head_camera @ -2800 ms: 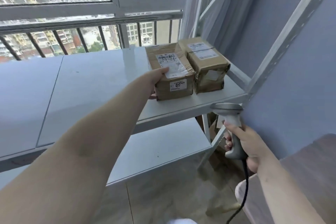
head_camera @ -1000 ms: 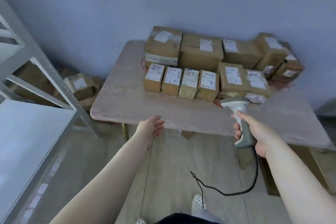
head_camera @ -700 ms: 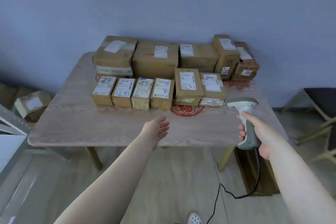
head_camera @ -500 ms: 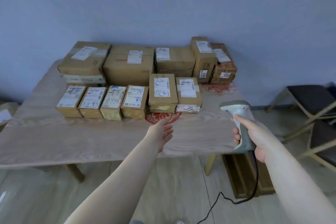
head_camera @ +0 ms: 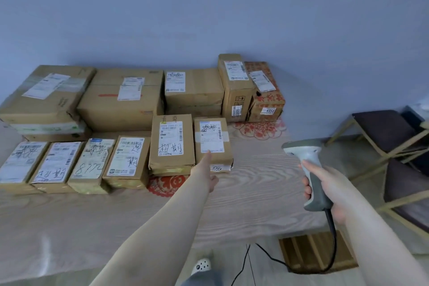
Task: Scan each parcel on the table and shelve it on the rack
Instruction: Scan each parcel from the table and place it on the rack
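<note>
Several cardboard parcels with white labels lie on the wooden table point(head_camera: 255, 188). The front row runs from the far left to a small parcel point(head_camera: 212, 144) at the right end, beside a taller one point(head_camera: 171, 141). My left hand point(head_camera: 205, 170) stretches over the table, fingertips touching the front edge of that small parcel's label, holding nothing. My right hand point(head_camera: 325, 183) grips a grey and white barcode scanner point(head_camera: 306, 165), held upright to the right of the parcels, its head pointing left.
Larger boxes point(head_camera: 120, 97) are stacked along the blue wall behind the front row. Red paper cut-outs point(head_camera: 167, 183) lie on the table top. Dark chairs point(head_camera: 390, 132) stand to the right. A wooden crate point(head_camera: 313, 253) and the scanner's cable are on the floor.
I have turned from the rack to the table and come closer. My left hand let go of the shelved parcel and has reached forward to the small parcel; the scanner stays in my right hand.
</note>
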Motion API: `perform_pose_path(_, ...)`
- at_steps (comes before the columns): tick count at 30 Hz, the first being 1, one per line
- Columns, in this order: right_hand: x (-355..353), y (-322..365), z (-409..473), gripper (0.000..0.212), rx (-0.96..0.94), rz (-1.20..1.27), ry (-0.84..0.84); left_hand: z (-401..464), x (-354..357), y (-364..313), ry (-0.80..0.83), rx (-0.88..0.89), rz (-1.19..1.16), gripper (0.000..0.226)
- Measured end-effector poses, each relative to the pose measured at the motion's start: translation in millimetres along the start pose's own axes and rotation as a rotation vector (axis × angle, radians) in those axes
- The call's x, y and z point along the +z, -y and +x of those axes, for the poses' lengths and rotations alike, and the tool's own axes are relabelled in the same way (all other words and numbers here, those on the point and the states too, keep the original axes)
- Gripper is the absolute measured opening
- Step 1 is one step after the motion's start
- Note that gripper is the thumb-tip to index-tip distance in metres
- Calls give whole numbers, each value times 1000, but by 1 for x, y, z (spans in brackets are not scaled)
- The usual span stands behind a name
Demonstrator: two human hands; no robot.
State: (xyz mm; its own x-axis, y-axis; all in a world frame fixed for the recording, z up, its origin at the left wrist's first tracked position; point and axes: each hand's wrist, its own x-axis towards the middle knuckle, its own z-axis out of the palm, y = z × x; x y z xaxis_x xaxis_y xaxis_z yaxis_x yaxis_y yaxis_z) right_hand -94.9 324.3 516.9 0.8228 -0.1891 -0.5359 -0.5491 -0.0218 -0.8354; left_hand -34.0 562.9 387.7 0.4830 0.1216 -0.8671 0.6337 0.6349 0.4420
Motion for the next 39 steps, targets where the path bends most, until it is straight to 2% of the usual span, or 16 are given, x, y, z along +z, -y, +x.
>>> perform_pose_path(2, 2, 2, 13, 20, 5, -1, 4, 10, 12, -6, -14, -4, -13, 74)
perform_pose_path(4, 2, 2, 24, 21, 23, 7, 21, 22, 18, -10, -94, -66, -12, 71)
perform_pose_path(7, 2, 0, 37, 24, 53, -5, 55, 49, 26, -4, -101, -48, -37, 82)
perform_pose_path(9, 1, 0, 45, 25, 56, -29, 79, 47, 31, 2, -88, 0, -45, 70)
perform_pose_path(13, 0, 3, 58, 22, 63, -55, 123, 40, 33, 4, -209, 42, -58, 62)
perform_pose_path(16, -3, 6, 66, 22, 43, -86, 177, 30, 39, 18, -143, 82, -84, 32)
perform_pose_path(18, -8, 8, 70, 22, 37, -99, 216, 25, 42, 34, -66, 93, -143, 24)
perform_pose_path(22, -24, 11, 75, 26, 35, -138, 294, 3, 43, 81, -249, 60, -246, 50)
perform_pose_path(24, -32, 9, 78, 28, 35, -156, 326, -16, 42, 111, -239, 56, -272, 47)
perform_pose_path(26, -40, 4, 82, 31, 48, -166, 352, -25, 38, 137, -325, -3, -325, 51)
perform_pose_path(31, -56, -11, 84, 36, 93, -206, 439, -37, 29, 162, -487, -79, -372, 88)
perform_pose_path(34, -64, -16, 81, 37, 99, -228, 480, -48, 24, 155, -574, 0, -123, 120)
perform_pose_path(37, -69, -18, 79, 38, 103, -234, 501, -42, 10, 144, -524, 212, 227, 114)
perform_pose_path(39, -71, -19, 78, 38, 108, -231, 507, -43, 8, 137, -422, 243, 292, 99)
